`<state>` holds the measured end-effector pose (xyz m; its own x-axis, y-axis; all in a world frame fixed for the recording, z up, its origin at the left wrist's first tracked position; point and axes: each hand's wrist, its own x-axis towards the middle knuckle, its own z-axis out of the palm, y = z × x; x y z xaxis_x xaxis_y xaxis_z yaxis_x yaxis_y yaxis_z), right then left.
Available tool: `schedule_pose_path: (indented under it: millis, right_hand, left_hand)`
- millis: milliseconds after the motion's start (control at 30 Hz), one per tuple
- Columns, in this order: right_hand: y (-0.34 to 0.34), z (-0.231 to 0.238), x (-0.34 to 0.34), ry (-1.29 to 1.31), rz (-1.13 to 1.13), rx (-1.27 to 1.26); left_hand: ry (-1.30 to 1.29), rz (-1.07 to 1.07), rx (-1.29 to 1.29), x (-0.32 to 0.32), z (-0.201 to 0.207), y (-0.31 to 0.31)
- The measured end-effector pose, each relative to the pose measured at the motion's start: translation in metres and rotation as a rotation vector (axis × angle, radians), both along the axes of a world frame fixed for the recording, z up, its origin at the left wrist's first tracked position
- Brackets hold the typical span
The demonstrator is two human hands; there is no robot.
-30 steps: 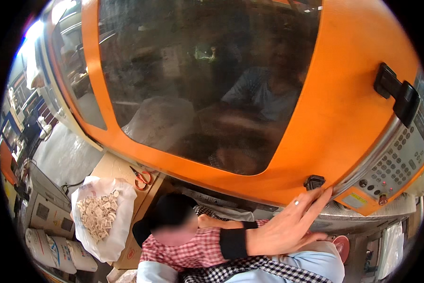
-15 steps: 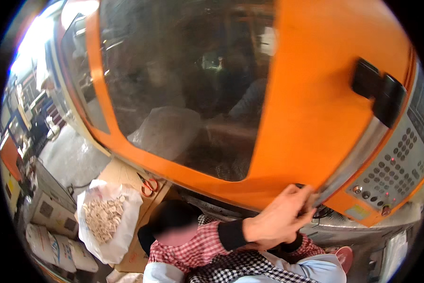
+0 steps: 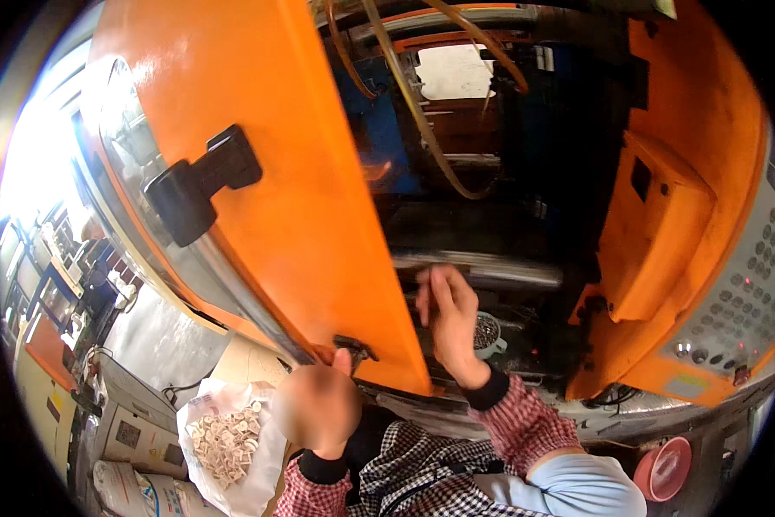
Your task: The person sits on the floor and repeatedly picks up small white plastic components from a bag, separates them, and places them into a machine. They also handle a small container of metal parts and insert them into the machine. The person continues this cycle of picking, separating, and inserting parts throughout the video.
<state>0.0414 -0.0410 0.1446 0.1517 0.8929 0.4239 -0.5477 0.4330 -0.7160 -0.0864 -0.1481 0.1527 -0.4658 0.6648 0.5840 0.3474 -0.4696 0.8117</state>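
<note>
The big orange sliding door (image 3: 318,198) of a machine stands pushed to the left, and the dark inside of the machine is open to view. My right hand (image 3: 446,317) reaches into the opening, fingers straight up and touching a horizontal metal bar (image 3: 491,269); nothing shows in it. My left hand (image 3: 323,407) is blurred. It sits just under the door's lower edge, with one fingertip by a small black latch (image 3: 353,349). Both sleeves are red plaid with black cuffs.
A black handle (image 3: 199,183) juts from the door. Hoses (image 3: 422,112) hang inside; a small cup (image 3: 489,332) sits below the bar. A button panel (image 3: 740,293) is at right, a red bowl (image 3: 663,470) below it. A white bag of pale small parts (image 3: 228,435) lies lower left.
The orange door has slid far to the left, uncovering the machine's inside. My right hand left the door's edge and now reaches into the opening.
</note>
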Motion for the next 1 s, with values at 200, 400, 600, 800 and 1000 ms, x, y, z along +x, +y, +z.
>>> schedule_pose_path:
  millis: [200,400,600,800,1000]
  right_hand:
    - [0.223,0.037,-0.041,0.055,-0.17,0.039]
    - [0.428,0.059,-0.021,0.135,-0.261,-0.206]
    - [0.446,0.058,-0.04,0.067,-0.305,-0.158]
    - [0.492,0.054,-0.011,0.004,-0.383,-0.146]
    - [0.446,0.073,-0.011,-0.005,-0.926,-0.084]
  left_hand:
    - [-0.128,0.078,0.024,-0.047,0.008,0.016]
    - [-0.05,0.161,0.027,-0.088,0.001,0.027]
    - [-0.038,0.199,0.016,-0.112,-0.008,0.025]
    - [-0.058,0.173,0.079,-0.112,-0.009,0.034]
    - [-0.058,0.151,0.088,-0.113,-0.009,0.037]
